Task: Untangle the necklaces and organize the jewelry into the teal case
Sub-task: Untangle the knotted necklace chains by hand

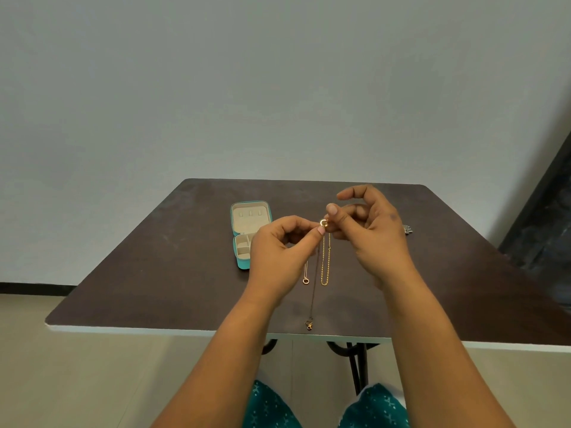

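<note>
A: Where are the hands?

B: Both are raised over the table (pixel 154 273); the left hand (pixel 279 251) and the right hand (pixel 369 230) meet at a small gold ring (pixel 323 223); each pinches it between thumb and fingertip, the rest of the fingers loosely curled.

A: And the chains?

B: 3 strands hang from that pinch; a gold chain (pixel 325 264) drops in a narrow loop just below the ring; a pale chain (pixel 306 271) hangs beside it on the left, ending in a little hoop; a dark chain (pixel 313 291) runs lowest, between the other 2, with a small pendant (pixel 309 324) near the table's front edge; whether the strands are still knotted together at the top I cannot tell, since the fingers cover that spot.

A: The case?

B: The case (pixel 239 264) lies open on the table, left of the hands, partly hidden by the left hand; its lid is flat, showing a beige lining with 3 small tabs; the base has beige compartments; I see no jewelry in the visible part.

A: Anything else?

B: 1 small silvery piece (pixel 408 229) sits on the table past the right hand, too blurred to name; teal patterned fabric (pixel 268 406) covers the knees below.
</note>
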